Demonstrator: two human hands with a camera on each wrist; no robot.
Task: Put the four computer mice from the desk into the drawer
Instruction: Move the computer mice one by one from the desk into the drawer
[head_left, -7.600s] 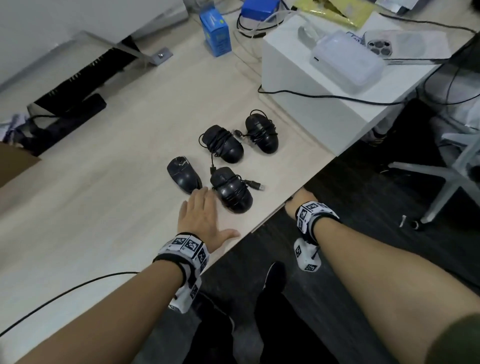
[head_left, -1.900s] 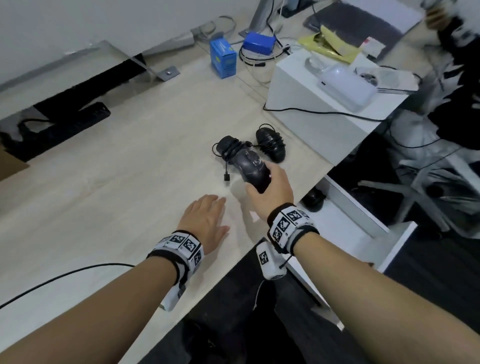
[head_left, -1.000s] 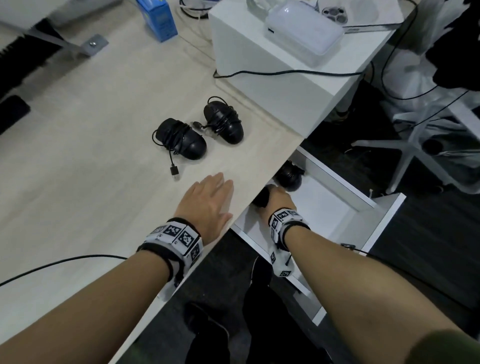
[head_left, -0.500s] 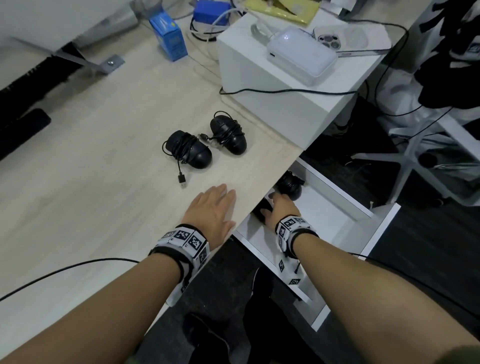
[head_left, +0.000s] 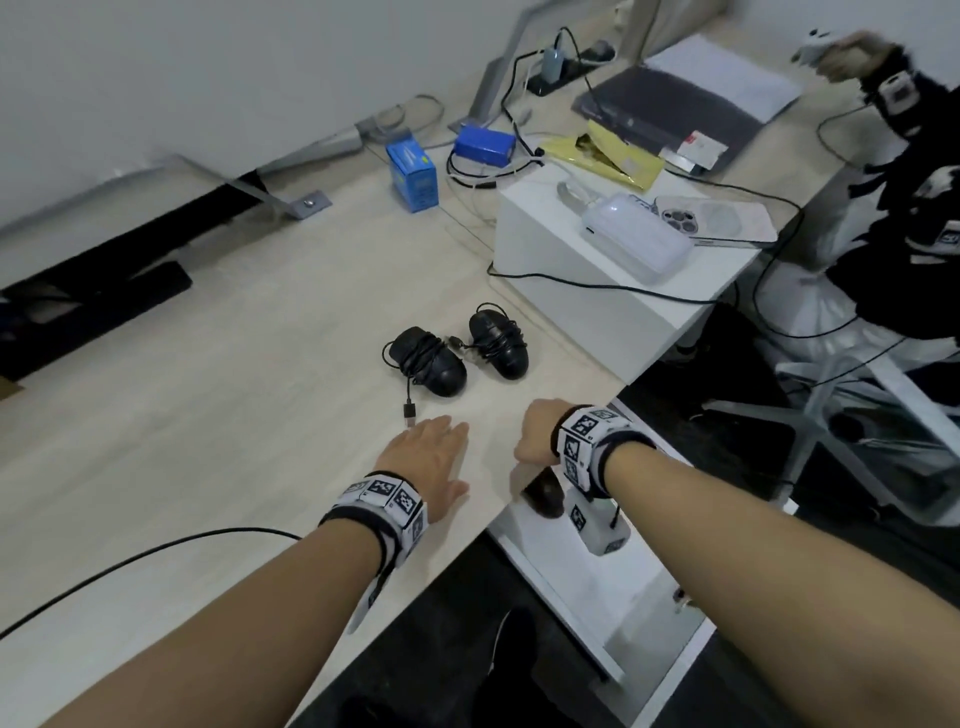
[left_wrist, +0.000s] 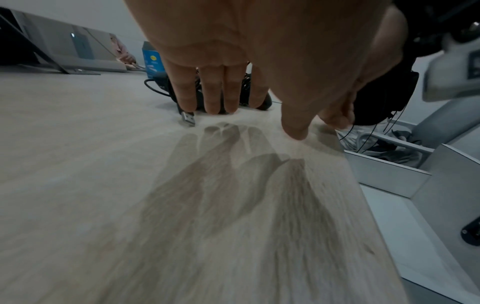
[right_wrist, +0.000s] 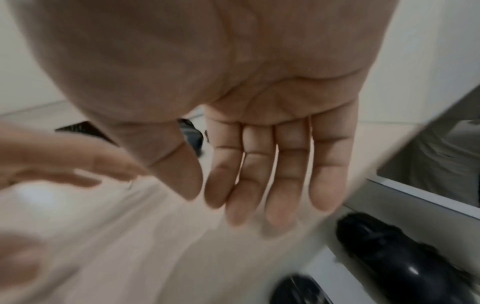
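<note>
Two black corded computer mice, each wrapped in its own cable, lie side by side on the pale wood-grain desk (head_left: 218, 395): the left mouse (head_left: 428, 361) trails a loose USB plug (head_left: 410, 412) toward the person, the right mouse (head_left: 498, 340) sits just beside it. Two more glossy black mice (right_wrist: 394, 253) already rest in the open white drawer (head_left: 639, 587) under the desk's near edge, so the job looks half done.

The right hand (head_left: 535, 431) hangs empty over the desk edge, fingers straight and close together in the wrist view, holding nothing. The left hand (head_left: 423, 457) lies palm down on the desk, fingers extended and flat, its fingertips (left_wrist: 210, 102) just short of the plug.

The step in hand appears to be reaching for the next mouse. It would go best by cupping the body together with its cable wraps, so the coil does not slip loose, and gathering the dangling plug before lifting, lest it drag or catch on the drawer's rim. The drawer floor still shows bare space beside the stored pair.

Much of the drawer is hidden by the right forearm in the head view. The right wrist picture is blurred, and whether the stored mice touch cannot be told.
</note>
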